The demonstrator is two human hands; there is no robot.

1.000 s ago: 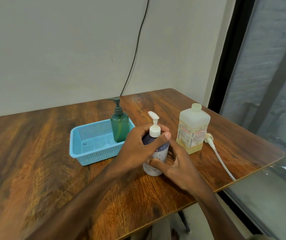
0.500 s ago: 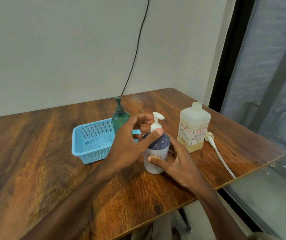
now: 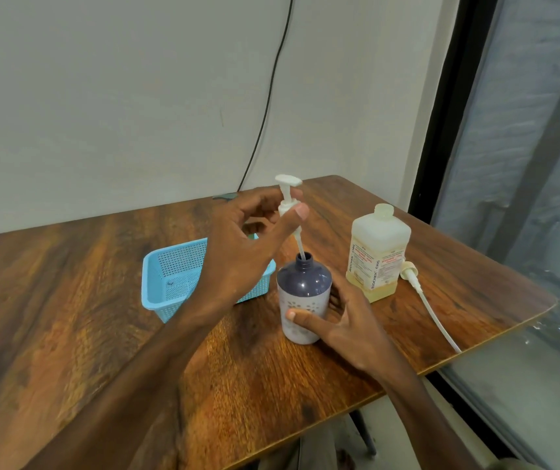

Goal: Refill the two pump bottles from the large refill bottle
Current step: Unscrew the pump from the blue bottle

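Pinching pump (image 3: 286, 198) w/ L hand (image 3: 244, 245), gripping purple bottle (image 3: 304, 290) w/ R hand (image 3: 351, 325) — lift straight up, clear neck (image 3: 304, 258) w/ tube (image 3: 299, 244), drip off inside, brace it on worktop (image 3: 68, 300).

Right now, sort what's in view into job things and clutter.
Job: purple bottle; white pump, half out; refill bottle; green pump top behind the left hand.
Lying about: blue basket; loose pump with tube; wall cable.

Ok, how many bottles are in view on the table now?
2: the navy-and-white round plastic bottle, gripped by the right hand, and the translucent square refill bottle beside it. The left hand, holding the white pump, may hide another.
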